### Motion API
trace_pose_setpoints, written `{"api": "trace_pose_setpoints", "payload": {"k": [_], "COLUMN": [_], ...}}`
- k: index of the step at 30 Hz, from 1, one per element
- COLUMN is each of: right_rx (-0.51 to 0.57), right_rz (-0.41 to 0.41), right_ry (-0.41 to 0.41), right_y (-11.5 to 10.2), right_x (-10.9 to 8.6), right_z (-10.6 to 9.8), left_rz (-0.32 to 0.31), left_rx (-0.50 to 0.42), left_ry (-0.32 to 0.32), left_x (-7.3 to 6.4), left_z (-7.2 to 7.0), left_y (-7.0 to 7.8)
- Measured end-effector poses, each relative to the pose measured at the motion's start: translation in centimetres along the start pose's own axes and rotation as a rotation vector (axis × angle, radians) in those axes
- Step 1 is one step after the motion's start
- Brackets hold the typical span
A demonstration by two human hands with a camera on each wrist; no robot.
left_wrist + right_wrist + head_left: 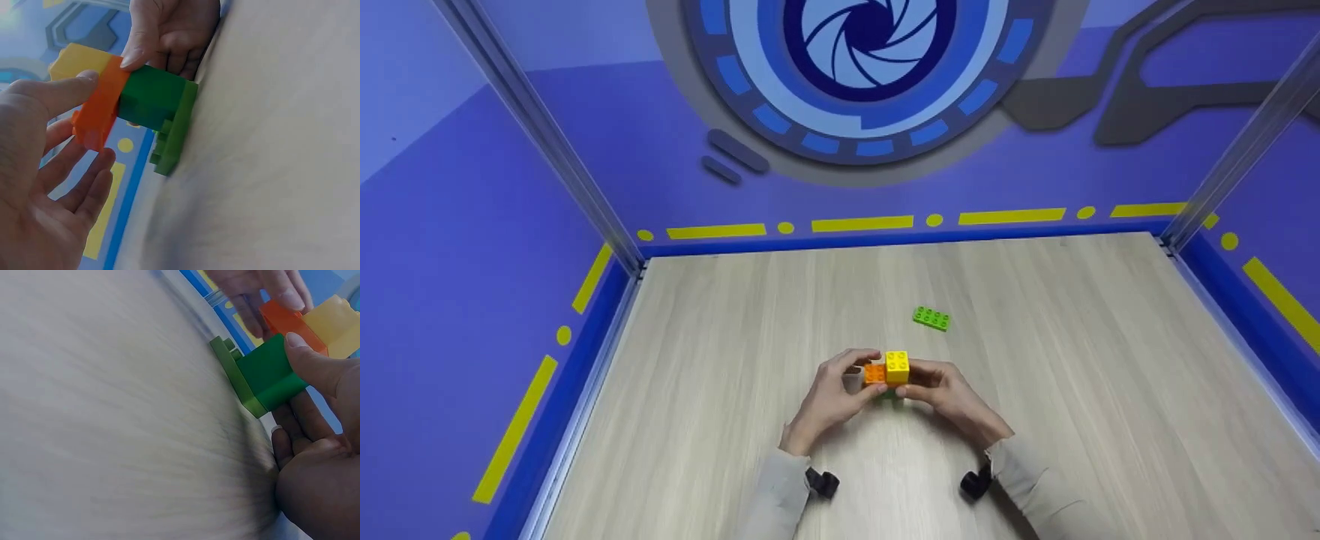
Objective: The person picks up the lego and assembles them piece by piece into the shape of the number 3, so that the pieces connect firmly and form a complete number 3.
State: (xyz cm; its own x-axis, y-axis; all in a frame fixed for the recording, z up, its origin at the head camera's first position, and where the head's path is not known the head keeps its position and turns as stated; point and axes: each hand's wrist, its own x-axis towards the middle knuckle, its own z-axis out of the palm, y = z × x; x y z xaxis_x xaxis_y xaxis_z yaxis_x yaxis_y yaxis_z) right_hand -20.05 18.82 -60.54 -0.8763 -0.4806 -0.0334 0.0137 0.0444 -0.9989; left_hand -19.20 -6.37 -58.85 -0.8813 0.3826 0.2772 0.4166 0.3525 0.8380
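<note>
Both hands hold a small stack of toy building bricks low over the table in the middle of the head view. From the top down it has a yellow brick (897,367), an orange brick (102,106) reaching out to the left, a dark green brick (149,97) and a light green plate (180,132). My left hand (831,394) pinches the orange brick, its thumb by the yellow one. On the other side, my right hand (952,391) grips the dark green brick, thumb tip at the seam with the orange one. The plate's studs show on its left part.
Beyond the hands, a loose light green studded plate (932,319) lies on the wooden table (720,322). Blue printed panels (547,247) rise along the back and both sides. A black strap mount (823,484) sits at each wrist.
</note>
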Motion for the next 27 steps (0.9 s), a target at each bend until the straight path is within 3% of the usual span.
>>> {"api": "trace_pose_setpoints", "payload": {"k": [15,21,27], "right_rx": [0.009,0.013,-0.065], "right_rz": [0.011,0.014,0.010], "right_ry": [0.012,-0.003,0.022], "right_y": [0.0,-0.5,-1.0], "right_x": [0.1,0.3,0.0], "right_z": [0.2,0.1,-0.6], "left_rz": [-0.114,-0.125,-0.161], "left_rx": [-0.062,-0.056,-0.102], "left_ry": [-0.024,-0.011,-0.022], "left_x": [-0.6,-0.6,-0.7], "left_z": [-0.1,-0.1,-0.1], "left_y": [-0.6,-0.6,-0.5]}}
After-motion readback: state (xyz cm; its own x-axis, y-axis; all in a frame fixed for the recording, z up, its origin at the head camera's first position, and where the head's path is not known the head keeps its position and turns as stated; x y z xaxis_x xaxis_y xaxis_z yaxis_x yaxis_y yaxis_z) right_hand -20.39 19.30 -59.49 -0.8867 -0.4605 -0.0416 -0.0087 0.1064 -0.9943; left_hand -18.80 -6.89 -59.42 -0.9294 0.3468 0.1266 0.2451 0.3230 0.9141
